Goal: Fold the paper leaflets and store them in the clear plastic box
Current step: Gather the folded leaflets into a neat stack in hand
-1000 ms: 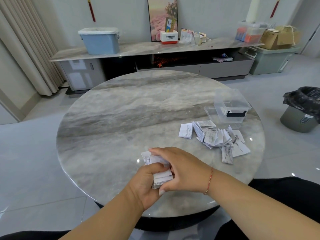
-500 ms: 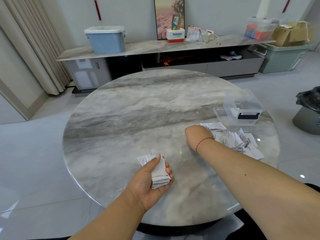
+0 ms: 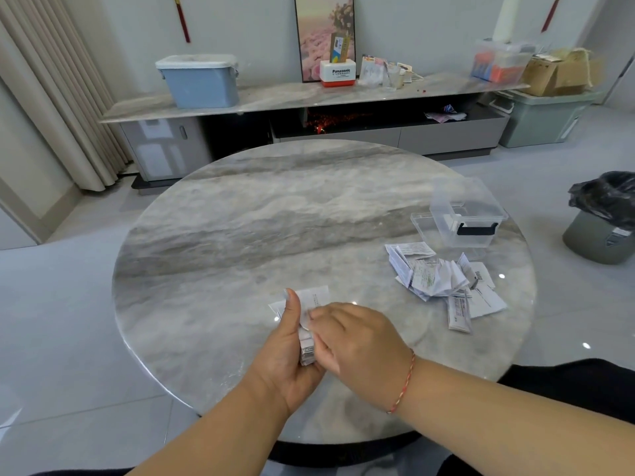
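My left hand (image 3: 287,352) grips a stack of folded white leaflets (image 3: 307,348) above the near part of the round marble table (image 3: 240,235), thumb up along the stack. My right hand (image 3: 357,341) lies against the stack's right side and holds one more leaflet (image 3: 314,297) onto it; its fingertips are hidden. A loose pile of paper leaflets (image 3: 439,280) lies at the right of the table. Behind it stands the clear plastic box (image 3: 464,214) with a black latch, sitting on its clear lid.
A bin lined with a black bag (image 3: 604,218) stands on the floor to the right. Beyond the table runs a long low cabinet (image 3: 309,97) with a blue tub (image 3: 201,80), boxes and small items. Curtains hang at the left.
My right hand went out to the loose pile at the right and came back with one leaflet, which now lies on the stack in my left hand.
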A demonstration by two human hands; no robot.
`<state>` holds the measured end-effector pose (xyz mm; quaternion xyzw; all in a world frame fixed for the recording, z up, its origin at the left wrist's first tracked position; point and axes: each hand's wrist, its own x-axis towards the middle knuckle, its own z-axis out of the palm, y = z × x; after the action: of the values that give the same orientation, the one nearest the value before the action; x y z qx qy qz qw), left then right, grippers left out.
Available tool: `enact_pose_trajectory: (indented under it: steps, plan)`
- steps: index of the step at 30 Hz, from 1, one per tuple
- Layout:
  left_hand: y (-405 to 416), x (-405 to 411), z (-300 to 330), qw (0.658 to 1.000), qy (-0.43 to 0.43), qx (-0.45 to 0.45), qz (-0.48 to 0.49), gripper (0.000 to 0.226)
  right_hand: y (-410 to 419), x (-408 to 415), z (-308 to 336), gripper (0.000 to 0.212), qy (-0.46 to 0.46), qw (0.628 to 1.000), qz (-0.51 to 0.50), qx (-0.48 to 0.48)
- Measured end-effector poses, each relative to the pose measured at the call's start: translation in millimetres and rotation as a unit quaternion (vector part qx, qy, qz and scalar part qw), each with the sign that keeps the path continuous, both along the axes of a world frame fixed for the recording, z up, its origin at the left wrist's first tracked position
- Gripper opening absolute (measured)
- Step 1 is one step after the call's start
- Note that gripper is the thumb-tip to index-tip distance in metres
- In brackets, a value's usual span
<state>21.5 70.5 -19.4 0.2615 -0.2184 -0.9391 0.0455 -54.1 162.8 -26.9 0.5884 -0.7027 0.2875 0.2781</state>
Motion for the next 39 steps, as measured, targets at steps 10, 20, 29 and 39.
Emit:
enact_pose_trajectory:
  steps: [10, 20, 29, 39]
  plan:
    - [6, -8, 2, 1.000, -0.019, 0.015, 0.009, 0.037, 6, -91, 45, 0.013, -0.234, 0.934, -0.258, 0.081]
    - [1, -10, -6, 0.999, -0.052, 0.003, 0.003, 0.038, -8, -151, 25, 0.020, -0.428, 0.850, -0.285, 0.114]
    - [4, -10, -4, 0.997, 0.008, -0.077, 0.032, 0.037, -4, -45, 30, 0.020, -0.655, 0.749, -0.102, -0.013]
    - [3, -7, 1, 0.995, -0.027, -0.095, 0.022, 0.026, -2, -10, 32, 0.020, -0.544, 0.831, -0.085, 0.079]
